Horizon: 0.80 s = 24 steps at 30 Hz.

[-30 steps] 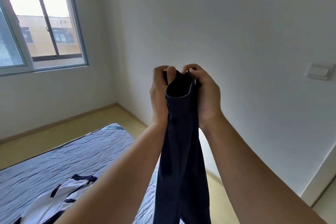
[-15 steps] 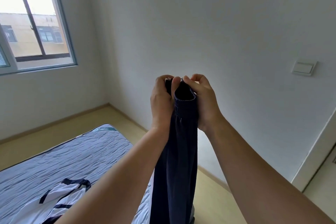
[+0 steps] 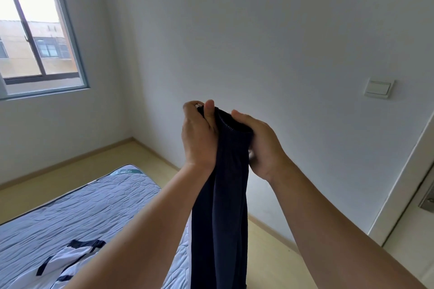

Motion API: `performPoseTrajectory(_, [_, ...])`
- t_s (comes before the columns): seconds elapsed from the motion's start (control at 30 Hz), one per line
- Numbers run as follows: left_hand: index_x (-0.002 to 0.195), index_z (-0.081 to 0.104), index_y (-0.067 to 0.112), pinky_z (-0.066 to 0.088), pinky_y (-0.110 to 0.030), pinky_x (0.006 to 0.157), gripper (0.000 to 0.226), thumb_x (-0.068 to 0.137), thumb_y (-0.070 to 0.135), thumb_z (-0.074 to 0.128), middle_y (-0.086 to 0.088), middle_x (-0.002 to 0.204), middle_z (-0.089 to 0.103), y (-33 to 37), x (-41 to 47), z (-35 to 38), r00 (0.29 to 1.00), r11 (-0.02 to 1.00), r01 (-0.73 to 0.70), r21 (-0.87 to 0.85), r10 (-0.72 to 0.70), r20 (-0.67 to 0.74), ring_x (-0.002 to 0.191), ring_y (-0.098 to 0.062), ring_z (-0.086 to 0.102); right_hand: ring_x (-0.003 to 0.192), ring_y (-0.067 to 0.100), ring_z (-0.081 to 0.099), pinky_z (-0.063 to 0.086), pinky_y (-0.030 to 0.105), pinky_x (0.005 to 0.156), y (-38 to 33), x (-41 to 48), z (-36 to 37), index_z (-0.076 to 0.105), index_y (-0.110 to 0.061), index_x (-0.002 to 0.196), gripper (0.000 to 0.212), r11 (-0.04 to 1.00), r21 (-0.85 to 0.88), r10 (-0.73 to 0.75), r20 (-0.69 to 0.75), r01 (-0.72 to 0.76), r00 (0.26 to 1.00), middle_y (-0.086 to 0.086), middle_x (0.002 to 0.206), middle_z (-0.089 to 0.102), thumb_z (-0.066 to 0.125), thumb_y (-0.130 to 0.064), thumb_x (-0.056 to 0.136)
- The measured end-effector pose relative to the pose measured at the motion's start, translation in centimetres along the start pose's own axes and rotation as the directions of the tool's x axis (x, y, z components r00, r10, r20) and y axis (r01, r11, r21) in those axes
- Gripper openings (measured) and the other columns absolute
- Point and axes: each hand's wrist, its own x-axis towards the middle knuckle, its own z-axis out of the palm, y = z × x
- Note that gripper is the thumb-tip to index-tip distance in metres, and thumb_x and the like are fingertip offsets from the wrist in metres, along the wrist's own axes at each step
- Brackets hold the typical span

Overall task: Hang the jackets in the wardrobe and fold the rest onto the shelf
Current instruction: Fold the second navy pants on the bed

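Dark navy garment (image 3: 220, 206): held up in front of the white wall (image 3: 258, 30), hanging straight down past the mattress (image 3: 94, 209) edge. Left hand (image 3: 199, 136) and right hand (image 3: 260, 145): fingers and thumbs curled, pinching its open upper hem from either side. White garment with navy stripes (image 3: 70, 258): lying on the mattress, lower left

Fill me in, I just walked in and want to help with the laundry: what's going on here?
A person is holding a navy garment up in the air. The left hand and right hand both grip its top edge close together, and it hangs straight down in a narrow bunch. A white top with navy trim lies on the mattress, not yet dealt with. No wardrobe or shelf is in view.
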Motion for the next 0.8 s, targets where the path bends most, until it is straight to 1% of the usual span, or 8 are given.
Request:
performPoseTrajectory(0.17, [0.099,0.036,0.023,0.032,-0.017,0.059,0.028,0.104,0.051,0.04,0.008,0.087,0.054,-1.2,-0.2,0.6,0.996,0.998,0.05,0.027,-0.052,0.071,0.074,-0.004,0.053,0.117,0.027,0.065,0.046,0.036,0.091,0.0,0.4,-1.5,0.076,-0.022,0.116,0.039,0.995,-0.095,-0.03,0.136,0.043,0.99,0.006,0.12,0.073,0.055,-0.02,0.083])
performPoseTrajectory(0.27, [0.102,0.037,0.025,0.033,-0.014,0.064,0.023,0.104,0.047,0.042,0.005,0.098,0.052,-1.7,-0.2,0.6,0.987,0.997,-0.007,0.076,-0.006,0.159,0.082,0.001,0.05,0.101,0.023,0.072,0.057,0.031,0.078,-0.3,0.7,-2.2,0.076,-0.025,0.11,0.038,0.983,-0.177,-0.034,0.079,0.048,0.996,0.005,0.109,0.076,0.057,-0.011,0.081])
performPoseTrajectory(0.4, [0.106,0.039,0.025,0.033,0.0,0.075,0.015,0.105,0.039,0.044,0.004,0.108,0.049,-1.5,0.2,0.0,0.953,0.989,-0.117,0.086,0.087,0.291,0.089,0.006,0.046,0.071,0.014,0.068,0.054,0.032,0.066,-0.9,1.3,-3.7,0.069,-0.025,0.09,0.02,0.853,-0.508,-0.142,-0.007,0.119,0.99,-0.004,0.091,0.076,0.068,-0.005,0.083])
performPoseTrajectory(0.47, [0.105,0.04,0.024,0.035,-0.003,0.072,0.015,0.106,0.039,0.043,0.007,0.101,0.052,-1.2,0.6,-0.2,0.933,0.987,-0.133,0.085,0.096,0.347,0.085,-0.003,0.048,0.067,0.012,0.067,0.054,0.032,0.066,-1.3,1.4,-4.3,0.07,-0.03,0.085,0.021,0.778,-0.606,-0.167,0.052,0.165,0.985,-0.011,0.091,0.074,0.07,-0.009,0.084])
performPoseTrajectory(0.53, [0.103,0.041,0.023,0.037,-0.007,0.066,0.016,0.107,0.039,0.04,0.01,0.091,0.055,-1.0,1.0,-0.3,0.914,0.987,-0.137,0.079,0.095,0.395,0.081,-0.001,0.053,0.064,0.012,0.066,0.054,0.029,0.064,-1.7,1.5,-4.5,0.072,-0.034,0.089,0.024,0.74,-0.646,-0.139,0.126,0.188,0.982,-0.007,0.082,0.074,0.065,-0.012,0.084])
performPoseTrajectory(0.67, [0.102,0.04,0.019,0.037,-0.012,0.065,0.019,0.108,0.037,0.036,0.008,0.088,0.054,-1.0,1.3,-0.5,0.889,0.988,-0.131,0.084,0.08,0.451,0.081,-0.002,0.054,0.064,-0.002,0.066,0.048,0.011,0.056,-1.8,1.7,-4.1,0.074,-0.035,0.092,0.011,0.615,-0.75,-0.186,0.16,0.242,0.969,-0.022,0.073,0.071,0.063,-0.035,0.094])
performPoseTrajectory(0.73, [0.103,0.04,0.021,0.037,-0.023,0.072,0.019,0.108,0.038,0.034,0.005,0.094,0.055,-1.2,1.2,-0.7,0.873,0.986,-0.129,0.108,0.062,0.483,0.089,-0.013,0.053,0.056,0.005,0.06,0.049,0.022,0.057,-1.7,2.0,-3.6,0.071,-0.018,0.08,0.044,0.574,-0.789,-0.167,0.149,0.219,0.975,-0.012,0.062,0.064,0.055,-0.057,0.095])
performPoseTrajectory(0.8, [0.102,0.041,0.027,0.036,-0.028,0.078,0.013,0.108,0.036,0.033,0.006,0.102,0.054,-1.3,1.1,-0.8,0.846,0.984,-0.125,0.127,0.039,0.532,0.099,-0.018,0.051,0.048,0.015,0.042,0.037,0.029,0.052,-1.8,2.1,-2.7,0.046,-0.008,0.063,0.077,0.54,-0.831,-0.051,0.124,0.132,0.991,-0.003,0.053,0.041,0.041,-0.08,0.088])
